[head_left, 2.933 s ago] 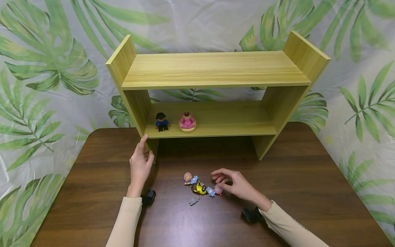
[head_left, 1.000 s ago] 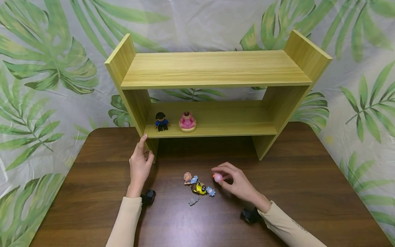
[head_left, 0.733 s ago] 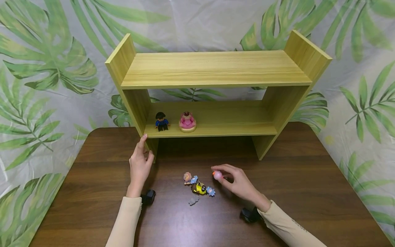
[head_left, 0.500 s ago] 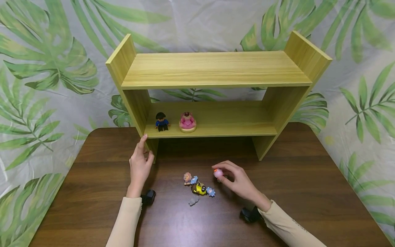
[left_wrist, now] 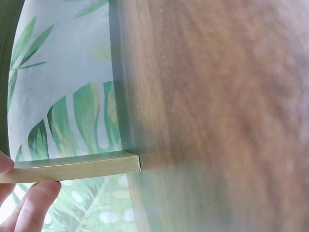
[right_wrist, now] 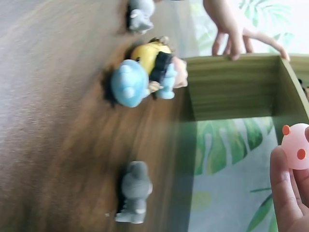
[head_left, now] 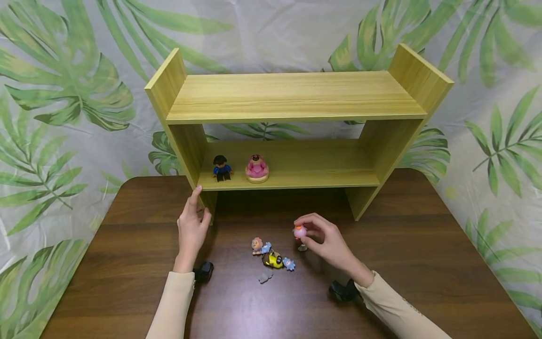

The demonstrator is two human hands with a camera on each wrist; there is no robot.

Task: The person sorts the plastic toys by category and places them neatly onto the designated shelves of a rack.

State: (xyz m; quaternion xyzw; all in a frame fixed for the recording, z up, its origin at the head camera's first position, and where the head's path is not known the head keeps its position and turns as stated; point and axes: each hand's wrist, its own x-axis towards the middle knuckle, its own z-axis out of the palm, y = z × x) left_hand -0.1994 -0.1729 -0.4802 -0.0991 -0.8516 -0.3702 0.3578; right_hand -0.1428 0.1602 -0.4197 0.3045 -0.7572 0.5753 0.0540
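My right hand point(head_left: 328, 240) pinches a small round pink toy figurine point(head_left: 299, 231) with orange parts between thumb and fingers, just over the table. Beneath that hand stands a grey figurine point(right_wrist: 135, 191), mostly hidden in the head view. My left hand point(head_left: 192, 230) grips the front edge of the left side panel point(left_wrist: 77, 166) of the wooden shelf point(head_left: 296, 96), thumb and fingers on opposite faces. Between the hands lie a lion-like figurine point(head_left: 257, 245), a yellow and black figurine point(head_left: 273, 259), two blue figurines point(head_left: 289, 263) and another grey one point(head_left: 266, 276).
On the middle board, a black-haired toy figure point(head_left: 222, 168) in blue stands left of a pink bear figure point(head_left: 257, 169). The shelf stands at the back of the brown table point(head_left: 423, 263), before a leaf-patterned cloth point(head_left: 271, 37). Both wrists wear black cameras.
My right hand has taken the pink figurine from beside the blue one, moved it towards the shelf and turned it. A grey figurine now shows beneath. My left hand has stayed put.
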